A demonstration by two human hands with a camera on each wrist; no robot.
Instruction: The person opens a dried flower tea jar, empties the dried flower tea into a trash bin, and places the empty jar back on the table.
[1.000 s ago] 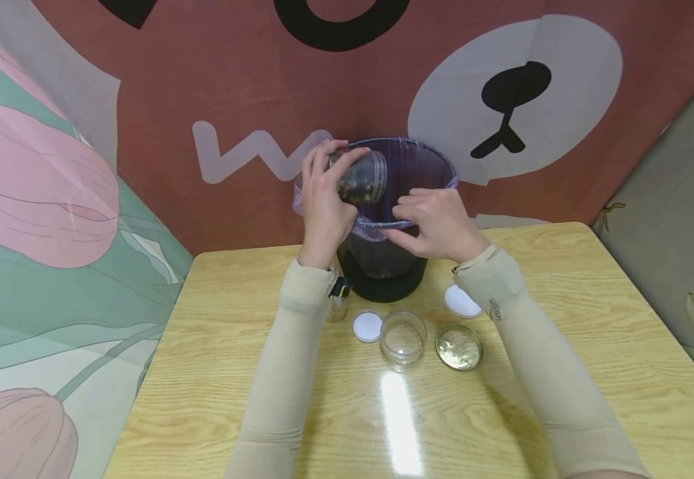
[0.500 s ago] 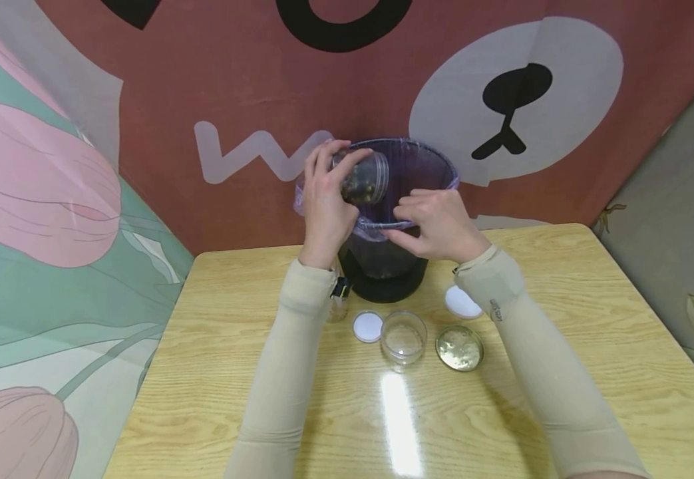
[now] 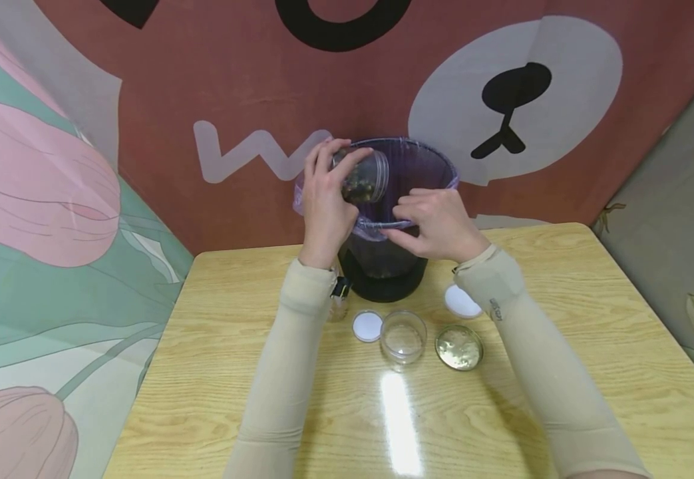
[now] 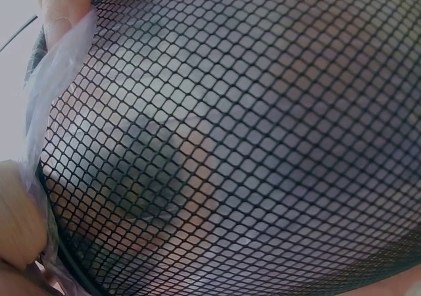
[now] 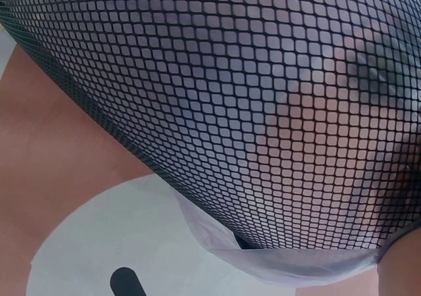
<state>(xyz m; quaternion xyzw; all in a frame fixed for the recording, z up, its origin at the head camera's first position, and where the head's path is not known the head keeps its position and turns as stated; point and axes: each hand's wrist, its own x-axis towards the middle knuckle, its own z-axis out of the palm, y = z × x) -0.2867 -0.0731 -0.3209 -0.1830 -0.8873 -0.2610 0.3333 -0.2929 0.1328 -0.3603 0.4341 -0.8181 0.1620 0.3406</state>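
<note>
My left hand (image 3: pixel 325 213) grips a clear jar (image 3: pixel 372 178), tipped on its side with its rimmed mouth facing right over the opening of a black mesh bin (image 3: pixel 385 256). Dark bits, too small to identify, lie inside the jar. A thin purple liner (image 3: pixel 370 233) folds over the bin's rim. With fingers inside and thumb outside, my right hand (image 3: pixel 442 225) holds that rim at the front right. Mesh (image 4: pixel 283 112) fills the left wrist view, a dark round shape blurred behind it. The right wrist view also shows mesh (image 5: pixel 217 98) and the overhanging liner (image 5: pixel 283 266).
On the wooden table (image 3: pixel 233 372) stand a clear round container (image 3: pixel 403 338), a small white disc (image 3: pixel 367 326), a gold lid (image 3: pixel 459 348) and a larger white disc (image 3: pixel 462 301). Another clear container (image 3: pixel 338 309) is partly hidden by my left wrist. A patterned cloth (image 3: pixel 251 80) hangs behind.
The dark bits in the jar look slightly shifted. Both hands, the jar's tilt and the bin stay practically the same.
</note>
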